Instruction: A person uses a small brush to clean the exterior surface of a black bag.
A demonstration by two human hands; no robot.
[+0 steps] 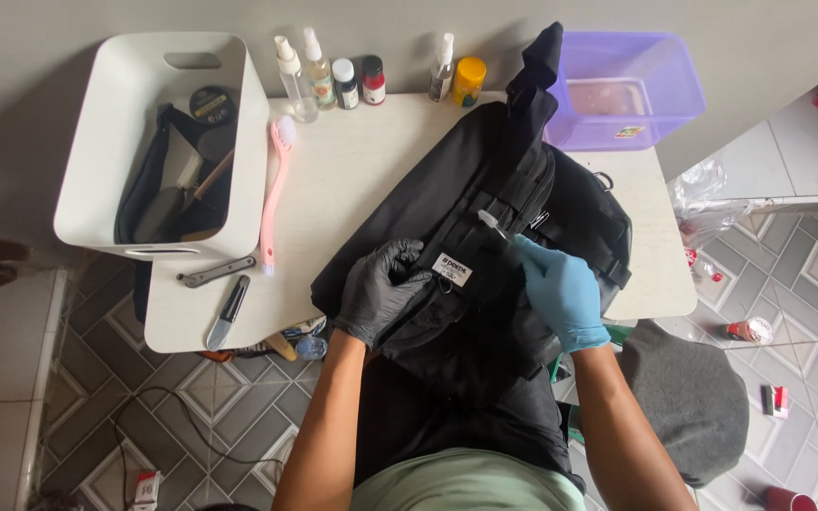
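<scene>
A black backpack (504, 180) lies across a small white table (352, 180), hanging over the near edge onto my lap. My left hand (381, 289), in a black glove, grips the bag's fabric beside a white label (452, 269). My right hand (560, 289), in a blue glove, holds a small white-tipped tool (492, 223) against the bag just above the label. What the tool is cannot be told; most of it is hidden in my fingers.
A white bin (82, 161) holding dark items stands at the table's left. A pink brush (275, 189), a folding knife (227, 312) and a grey tool (216, 272) lie beside it. Several small bottles (333, 80) line the back edge. A purple tub (627, 85) sits back right.
</scene>
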